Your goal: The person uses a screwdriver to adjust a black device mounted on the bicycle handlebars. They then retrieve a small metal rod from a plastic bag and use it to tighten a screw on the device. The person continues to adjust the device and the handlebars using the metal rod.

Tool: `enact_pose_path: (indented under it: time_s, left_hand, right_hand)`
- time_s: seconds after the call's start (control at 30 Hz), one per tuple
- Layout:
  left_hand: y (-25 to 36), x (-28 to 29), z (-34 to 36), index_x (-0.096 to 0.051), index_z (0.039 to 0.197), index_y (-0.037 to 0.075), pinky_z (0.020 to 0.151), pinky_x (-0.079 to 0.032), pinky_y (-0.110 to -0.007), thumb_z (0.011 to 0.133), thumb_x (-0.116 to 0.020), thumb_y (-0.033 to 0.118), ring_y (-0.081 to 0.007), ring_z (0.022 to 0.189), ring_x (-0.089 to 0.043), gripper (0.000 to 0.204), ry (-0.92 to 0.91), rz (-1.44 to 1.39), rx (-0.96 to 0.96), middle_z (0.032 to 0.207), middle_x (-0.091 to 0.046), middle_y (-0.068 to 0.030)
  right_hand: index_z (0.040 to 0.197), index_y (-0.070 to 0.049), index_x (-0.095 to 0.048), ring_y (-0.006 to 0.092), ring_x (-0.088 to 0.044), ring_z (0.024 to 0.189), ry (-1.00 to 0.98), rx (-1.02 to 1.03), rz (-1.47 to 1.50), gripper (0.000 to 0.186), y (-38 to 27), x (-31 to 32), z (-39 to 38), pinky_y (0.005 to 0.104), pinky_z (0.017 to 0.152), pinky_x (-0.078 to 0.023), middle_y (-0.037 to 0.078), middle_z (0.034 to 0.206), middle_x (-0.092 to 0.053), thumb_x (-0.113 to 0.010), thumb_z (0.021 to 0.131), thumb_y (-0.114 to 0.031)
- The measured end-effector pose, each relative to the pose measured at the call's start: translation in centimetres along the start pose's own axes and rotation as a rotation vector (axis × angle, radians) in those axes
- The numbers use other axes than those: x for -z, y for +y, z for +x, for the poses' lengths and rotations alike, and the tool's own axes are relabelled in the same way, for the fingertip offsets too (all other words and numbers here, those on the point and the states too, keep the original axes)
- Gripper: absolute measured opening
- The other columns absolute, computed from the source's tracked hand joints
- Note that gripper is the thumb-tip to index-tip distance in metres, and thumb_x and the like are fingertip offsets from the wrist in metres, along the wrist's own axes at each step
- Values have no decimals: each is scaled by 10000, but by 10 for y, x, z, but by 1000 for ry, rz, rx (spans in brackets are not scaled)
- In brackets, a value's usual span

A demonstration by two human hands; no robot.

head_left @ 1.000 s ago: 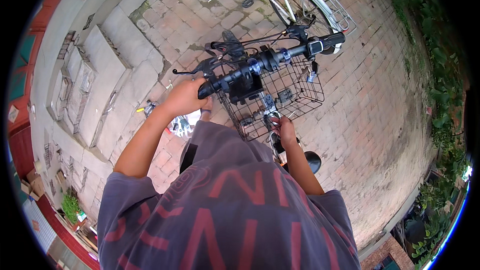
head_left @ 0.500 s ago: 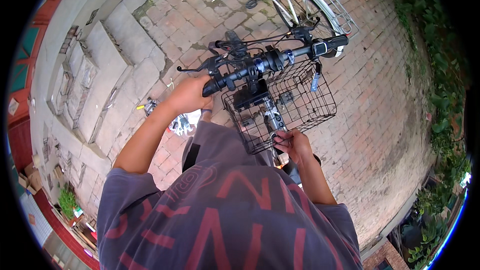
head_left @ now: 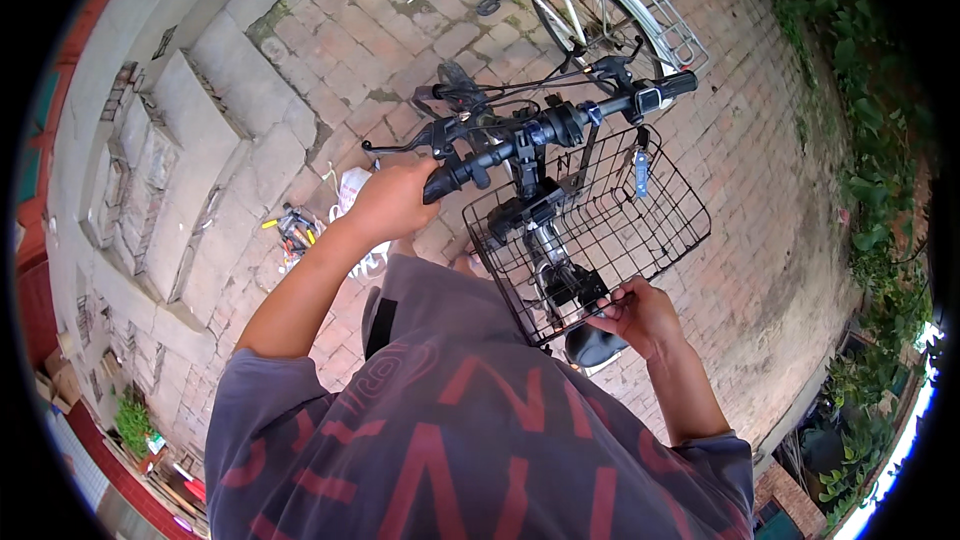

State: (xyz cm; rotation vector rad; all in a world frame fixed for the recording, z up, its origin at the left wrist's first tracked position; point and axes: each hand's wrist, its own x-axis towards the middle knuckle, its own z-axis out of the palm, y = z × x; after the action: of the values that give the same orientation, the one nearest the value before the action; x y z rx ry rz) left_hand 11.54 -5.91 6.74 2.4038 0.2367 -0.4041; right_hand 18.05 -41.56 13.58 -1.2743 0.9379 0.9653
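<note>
At the end of the black bicycle handlebar point(head_left: 535, 135), my left hand point(head_left: 395, 202) is closed round the grip, with its fingertips mostly hidden. A brake lever point(head_left: 405, 140) sticks out just beyond that hand. My right hand point(head_left: 645, 318) pinches the near rim of a black wire basket point(head_left: 690, 235), thumb and fingers at the wire. Through the basket's mesh I see the silver stem or tube of the bicycle and a black block-shaped part point(head_left: 580, 288). A key with a blue tag point(head_left: 641, 172) hangs at the basket's far side. Below the rim shows a dark rounded part point(head_left: 594, 345).
A white bicycle point(head_left: 600, 15) lies or stands at the far side on the brick paving point(head_left: 760, 200). Concrete steps point(head_left: 205, 105) rise on the left. Hand tools point(head_left: 298, 228) and a white plastic bag point(head_left: 352, 187) lie near my left arm. Leafy plants point(head_left: 870, 175) line the right.
The handlebar and basket have shifted slightly right in view, and the basket has turned. My right hand has moved right with its rim. My left hand stays on the grip.
</note>
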Motion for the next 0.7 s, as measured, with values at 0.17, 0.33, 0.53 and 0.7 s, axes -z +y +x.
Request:
enact_pose_path:
  time_s: [0.17,0.33,0.53,0.7]
  left_hand:
    - [-6,1,2,-573,1101,21,699,-486,-481,738,-650,185,-391,772,-630,406,-51,3,23,808,-643,-209]
    - [-11,4,4,-560,1112,6,686,-490,-477,731,-658,186,-385,762,-630,433,-53,0,-16,797,-640,-213]
    - [-14,0,0,-570,1015,45,668,-480,-474,723,-664,181,-386,755,-623,335,-53,13,4,748,-621,-194]
    - [-10,-5,2,-575,1066,56,672,-491,-469,737,-666,202,-383,759,-631,371,-50,-10,22,751,-628,-191]
  right_hand:
    - [823,-23,-473,241,-613,706,-24,15,-45,176,-2,14,-14,536,707,-586,81,774,-507,-374,943,-105]
    - [814,-19,-478,241,-623,702,-43,51,7,182,3,18,-17,525,684,-595,89,740,-532,-377,935,-111]
    - [755,-34,-489,234,-623,654,42,-128,-115,203,-52,-17,-59,517,730,-591,100,696,-554,-406,920,-116]
    - [751,-46,-501,214,-615,606,61,-153,-195,209,-78,-18,-60,519,732,-590,100,685,-569,-398,916,-122]
